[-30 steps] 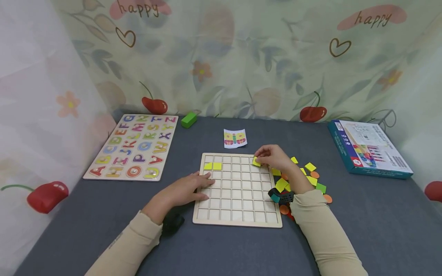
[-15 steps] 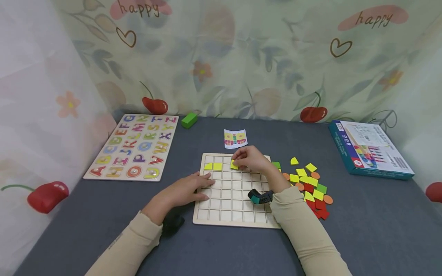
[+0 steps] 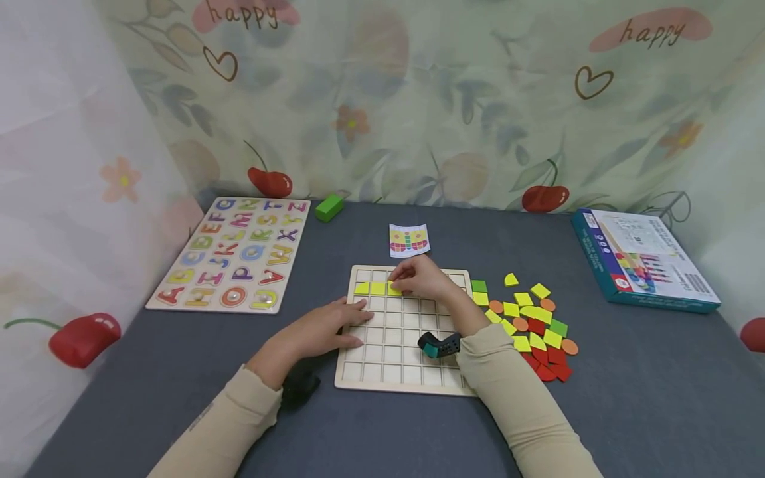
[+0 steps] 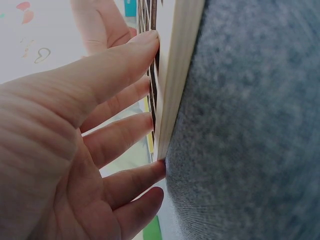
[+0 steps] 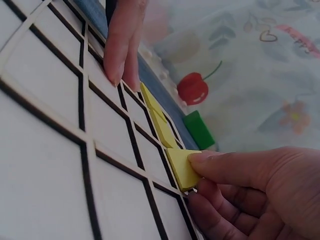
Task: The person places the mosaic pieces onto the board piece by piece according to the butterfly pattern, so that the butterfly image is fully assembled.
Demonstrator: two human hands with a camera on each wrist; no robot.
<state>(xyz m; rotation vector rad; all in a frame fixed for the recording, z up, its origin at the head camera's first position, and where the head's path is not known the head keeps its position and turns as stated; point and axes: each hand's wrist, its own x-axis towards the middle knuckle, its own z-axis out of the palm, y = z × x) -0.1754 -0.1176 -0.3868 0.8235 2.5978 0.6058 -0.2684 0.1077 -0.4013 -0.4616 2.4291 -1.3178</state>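
We are watching the right hand (image 3: 423, 277) bringing a yellow tile (image 5: 181, 170), pinched between thumb and fingers, to the third cell in the second row from the far edge of the grid board (image 3: 410, 376). A second ago it was near the board's right side; now the tile is lining up just beside the two already lying there, so the yellow row is growing toward three. From the right wrist we are seeing the tile leaning slightly, so we are judging it not fully seated. The left hand (image 3: 325, 327) is staying at the board's left edge, fingers extended, touching the wood and grasping nothing — seemingly steadying it.

Counting now, we are finding two tiles set in cells — one curved-edged piece (image 3: 361, 289) and one square-cornered piece (image 3: 377, 288) — plus the one being held. Right of the board, four orange discs (image 3: 520, 324) and two green squares (image 3: 558, 327) are showing. The loose yellow pieces (image 3: 552, 338) are numbering about a dozen and the red pieces (image 3: 556, 356) at least five, overlapping too much for certainty. Standing or lying around are one butterfly card (image 3: 409, 240), one green block (image 3: 329, 208), one letter board (image 3: 215, 302) and one box (image 3: 648, 259).
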